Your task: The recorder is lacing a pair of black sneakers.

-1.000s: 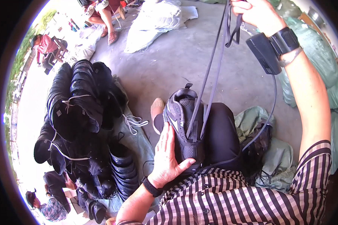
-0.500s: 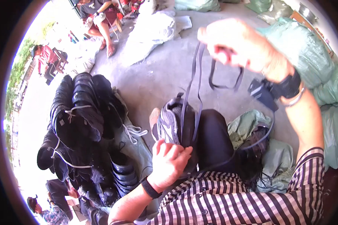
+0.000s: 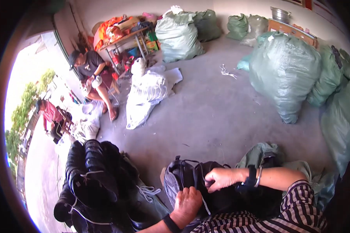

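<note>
A grey and black shoe [image 3: 172, 181] lies over my lap, its opening facing up. A thin dark cord [image 3: 195, 178] runs across the opening and down between my hands. My left hand [image 3: 187, 203] is closed at the shoe's near edge, gripping the shoe with its fingertips beside the cord. Just to the right, my right hand [image 3: 221, 179] pinches the dark cord close to the opening. Its fingertips point left, and what lies inside them is partly hidden.
Stacked black shoe uppers [image 3: 91, 174], tied with white string, stand at my left. Large green sacks [image 3: 284, 73] line the right side. A white sack [image 3: 146, 95] lies ahead on the floor. Two people sit at far left, one [image 3: 92, 72] nearer than the other [image 3: 50, 112].
My right hand has come down from high above the shoe to beside my left hand, bringing the cord loops down. The view has tilted up, showing more of the room.
</note>
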The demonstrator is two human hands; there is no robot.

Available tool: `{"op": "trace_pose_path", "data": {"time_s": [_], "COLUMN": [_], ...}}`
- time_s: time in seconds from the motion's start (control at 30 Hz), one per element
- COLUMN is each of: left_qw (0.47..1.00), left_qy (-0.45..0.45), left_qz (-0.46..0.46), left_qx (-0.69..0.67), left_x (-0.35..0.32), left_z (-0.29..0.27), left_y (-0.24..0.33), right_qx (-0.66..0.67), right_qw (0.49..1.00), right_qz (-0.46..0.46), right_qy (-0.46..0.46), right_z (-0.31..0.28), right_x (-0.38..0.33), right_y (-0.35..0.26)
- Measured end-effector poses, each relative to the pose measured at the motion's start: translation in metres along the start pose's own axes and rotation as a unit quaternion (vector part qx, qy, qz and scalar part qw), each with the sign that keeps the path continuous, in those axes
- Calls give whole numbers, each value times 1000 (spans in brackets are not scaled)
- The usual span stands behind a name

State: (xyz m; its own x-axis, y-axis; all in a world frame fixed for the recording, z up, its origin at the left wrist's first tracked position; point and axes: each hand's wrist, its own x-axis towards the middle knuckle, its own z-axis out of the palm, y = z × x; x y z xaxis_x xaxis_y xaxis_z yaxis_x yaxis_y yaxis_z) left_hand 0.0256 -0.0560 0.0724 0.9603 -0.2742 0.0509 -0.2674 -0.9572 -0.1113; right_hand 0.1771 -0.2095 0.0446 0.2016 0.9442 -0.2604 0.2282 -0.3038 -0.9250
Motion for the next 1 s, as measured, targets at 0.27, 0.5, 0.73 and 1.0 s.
{"op": "trace_pose_path", "data": {"time_s": [0.27,0.5,0.73,1.0], "left_qw": [994,965,933,933], "left_qy": [-45,69,170,213], "left_qz": [-54,-63,-58,-36], "left_qx": [-79,-247,-312,-289], "left_x": [2,-12,-20,-22], "left_z": [20,18,41,44], "left_y": [-8,-18,-18,-15], "right_qx": [-34,-141,-132,-165], "right_qw": [998,975,955,944], "right_qz": [10,-65,-101,-108], "right_qy": [52,162,245,265], "right_z": [26,45,72,81], "right_x": [3,0,9,7], "right_y": [3,7,5,14]}}
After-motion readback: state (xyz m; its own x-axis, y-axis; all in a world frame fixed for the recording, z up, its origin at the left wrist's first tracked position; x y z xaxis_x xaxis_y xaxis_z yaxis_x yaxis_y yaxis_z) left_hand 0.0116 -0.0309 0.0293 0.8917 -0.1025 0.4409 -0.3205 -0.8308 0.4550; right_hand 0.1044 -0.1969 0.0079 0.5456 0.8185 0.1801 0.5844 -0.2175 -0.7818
